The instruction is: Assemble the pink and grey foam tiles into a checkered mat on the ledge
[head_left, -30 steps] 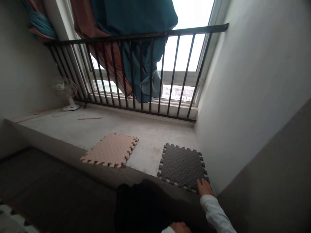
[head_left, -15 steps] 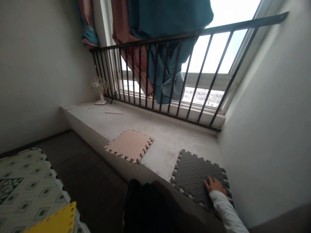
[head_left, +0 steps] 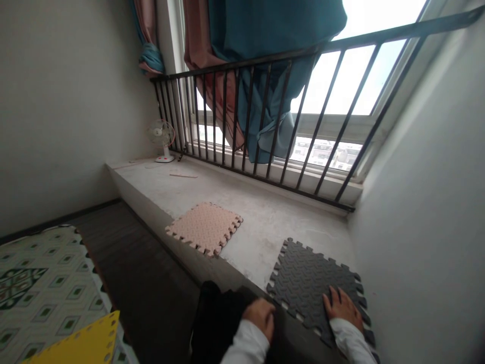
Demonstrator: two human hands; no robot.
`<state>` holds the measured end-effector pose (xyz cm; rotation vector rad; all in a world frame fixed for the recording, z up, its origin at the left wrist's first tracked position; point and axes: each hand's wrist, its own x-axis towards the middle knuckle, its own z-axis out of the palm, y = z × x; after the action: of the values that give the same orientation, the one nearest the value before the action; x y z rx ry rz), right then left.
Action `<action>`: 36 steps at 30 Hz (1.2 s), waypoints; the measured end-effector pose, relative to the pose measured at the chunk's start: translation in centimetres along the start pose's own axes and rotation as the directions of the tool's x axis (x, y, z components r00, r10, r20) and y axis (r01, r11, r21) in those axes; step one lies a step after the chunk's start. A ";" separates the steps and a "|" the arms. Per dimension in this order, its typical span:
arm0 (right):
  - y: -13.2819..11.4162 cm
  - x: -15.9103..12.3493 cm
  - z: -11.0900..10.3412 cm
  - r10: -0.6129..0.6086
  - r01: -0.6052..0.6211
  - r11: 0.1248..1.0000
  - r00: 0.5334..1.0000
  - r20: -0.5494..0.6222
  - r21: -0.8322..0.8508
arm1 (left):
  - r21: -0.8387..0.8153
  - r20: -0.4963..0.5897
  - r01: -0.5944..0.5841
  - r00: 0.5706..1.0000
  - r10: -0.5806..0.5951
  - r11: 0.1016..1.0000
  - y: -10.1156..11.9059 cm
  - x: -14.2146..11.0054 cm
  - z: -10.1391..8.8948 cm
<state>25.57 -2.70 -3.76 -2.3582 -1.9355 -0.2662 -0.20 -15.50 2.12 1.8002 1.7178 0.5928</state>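
Observation:
My right hand (head_left: 343,306) lies flat with its fingers spread on a dark grey foam puzzle mat (head_left: 303,278). This mat rests on the ledge close to the right wall, its toothed edge reaching the ledge's front. Low in the middle of the view, my left hand (head_left: 259,314) hangs over my dark-clothed legs, left of the grey mat and apart from it. Its fingers are curled in, and no object shows in them. A pink foam puzzle mat (head_left: 204,227) lies flat farther left on the ledge, touched by neither hand.
Black railing (head_left: 261,116) runs along the back of the pale ledge (head_left: 151,184), before a window with blue and pink curtains (head_left: 273,30). A small fan (head_left: 162,139) and a thin stick (head_left: 183,176) are on the ledge. At lower left, a yellow sheet (head_left: 83,341) lies on a patterned cover (head_left: 45,288).
My left hand has come into view at the bottom middle. My right hand remains on the grey mat. The whole view has shifted slightly.

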 end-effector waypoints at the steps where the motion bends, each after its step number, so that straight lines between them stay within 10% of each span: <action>1: -0.1 -0.1 -0.2 -0.001 0.001 1.000 1.000 0.004 -0.006 | 0.070 -0.161 0.100 0.983 -0.088 0.992 -0.8 0.8 -2.7; 4: -0.3 -0.4 -1.1 0.003 -0.002 1.000 1.000 0.025 -0.024 | 0.255 -0.348 0.452 0.868 -0.355 0.855 -4.0 2.8 -10.2; 7: -0.4 -0.6 -1.6 0.005 -0.003 0.999 0.999 0.051 -0.039 | 0.344 -0.461 0.585 0.787 -0.411 0.734 -7.1 4.0 -13.8; 13: -0.5 -0.6 -1.4 0.010 -0.008 0.999 0.998 0.058 -0.035 | 0.427 -0.410 0.577 0.810 -0.419 0.696 -10.4 5.6 -14.0; 18: -0.5 -0.6 -1.2 0.005 -0.005 1.000 1.000 0.008 -0.017 | 0.450 -0.421 0.554 0.823 -0.381 0.700 -8.2 6.2 -14.6; 22: -0.4 -0.7 -0.9 0.011 -0.011 1.000 1.000 0.001 -0.001 | 0.465 -0.323 0.447 0.889 -0.324 0.764 -3.2 6.4 -12.5; 28: -0.4 -0.6 -0.9 0.007 -0.007 1.000 1.000 -0.008 -0.001 | 0.422 0.015 0.167 0.981 -0.191 0.891 5.1 5.7 -3.3; 32: -0.6 -0.7 -1.5 0.014 -0.013 1.000 0.999 0.033 -0.006 | 0.390 0.246 0.029 0.960 -0.135 0.920 7.7 4.9 1.5; 36: -0.7 -0.8 -1.9 0.018 -0.017 1.000 0.999 0.035 -0.024 | 0.404 0.305 0.043 0.935 -0.179 0.914 8.0 5.4 2.2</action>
<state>24.61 -3.61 -2.10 -2.4097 -1.9361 -0.2496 7.59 -10.43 5.45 1.9108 1.7660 -0.1244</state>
